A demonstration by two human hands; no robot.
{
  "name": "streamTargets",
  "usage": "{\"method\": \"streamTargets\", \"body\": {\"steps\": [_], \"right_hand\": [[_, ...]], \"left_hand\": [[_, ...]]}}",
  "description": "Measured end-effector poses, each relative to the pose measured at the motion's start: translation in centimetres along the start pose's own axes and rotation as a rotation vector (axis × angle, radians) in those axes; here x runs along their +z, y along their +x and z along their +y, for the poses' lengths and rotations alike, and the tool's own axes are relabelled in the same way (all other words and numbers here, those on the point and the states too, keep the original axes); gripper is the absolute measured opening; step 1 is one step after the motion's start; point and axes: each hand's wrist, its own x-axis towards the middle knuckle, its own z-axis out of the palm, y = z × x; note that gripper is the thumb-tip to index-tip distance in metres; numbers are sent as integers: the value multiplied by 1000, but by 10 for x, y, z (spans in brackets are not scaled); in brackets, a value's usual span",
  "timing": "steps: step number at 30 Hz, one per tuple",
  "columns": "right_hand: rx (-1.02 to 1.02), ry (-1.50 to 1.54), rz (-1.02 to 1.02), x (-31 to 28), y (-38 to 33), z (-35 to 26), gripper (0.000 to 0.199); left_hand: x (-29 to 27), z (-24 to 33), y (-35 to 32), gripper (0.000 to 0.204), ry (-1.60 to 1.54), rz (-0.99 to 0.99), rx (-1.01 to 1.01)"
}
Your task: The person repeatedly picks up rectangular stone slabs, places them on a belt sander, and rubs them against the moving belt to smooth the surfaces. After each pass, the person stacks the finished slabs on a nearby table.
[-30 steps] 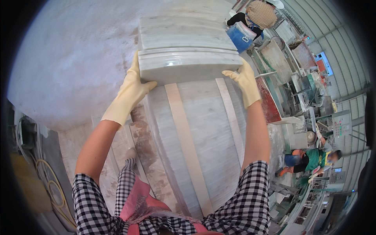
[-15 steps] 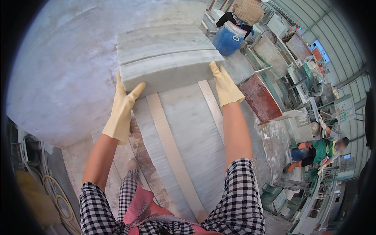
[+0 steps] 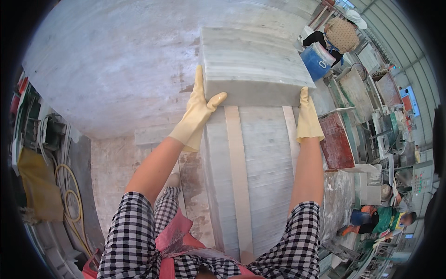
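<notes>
A thick grey-white stone slab [image 3: 260, 94], veined like marble, lies across the far end of a stone stack, with its long front face toward me. My left hand [image 3: 199, 109], in a cream rubber glove, grips the slab's left front corner, thumb on the front face and fingers along the side. At the right front corner my right hand [image 3: 308, 111], gloved alike, holds the slab with its thumb on the edge; its other fingers are mostly hidden. Below, pale flat strips [image 3: 239, 176] run lengthwise over the streaked stone stack [image 3: 269, 172]. Whether the slab rests fully cannot be told.
A large pale stone surface [image 3: 116, 69] stands at the left. A blue barrel [image 3: 317, 61] and a seated person [image 3: 341, 35] are at the far right. Another person in green [image 3: 385, 218] works near machinery. A yellow hose [image 3: 69, 195] coils at the lower left.
The slab has moved back with both hands, covering the stone that showed behind it; the dark gap line is gone. The whole view has shifted, so things appear farther right.
</notes>
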Motion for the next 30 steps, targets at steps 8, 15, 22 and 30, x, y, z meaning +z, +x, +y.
{"method": "streamTargets", "body": {"steps": [8,15,22,30], "right_hand": [[7,-663,-37,6,-27,-4,79],[-469,-630,-146,-114,-199,-17,55],[-306,-497,-263,-241,-437,-41,47],[-304,-513,-93,-298,-651,-51,52]], "left_hand": [[-4,15,7,109,533,26,-110],[-65,-37,-102,91,291,28,-411],[-282,-147,-529,73,1247,-400,-950],[-278,-19,-834,47,935,-432,-918]]}}
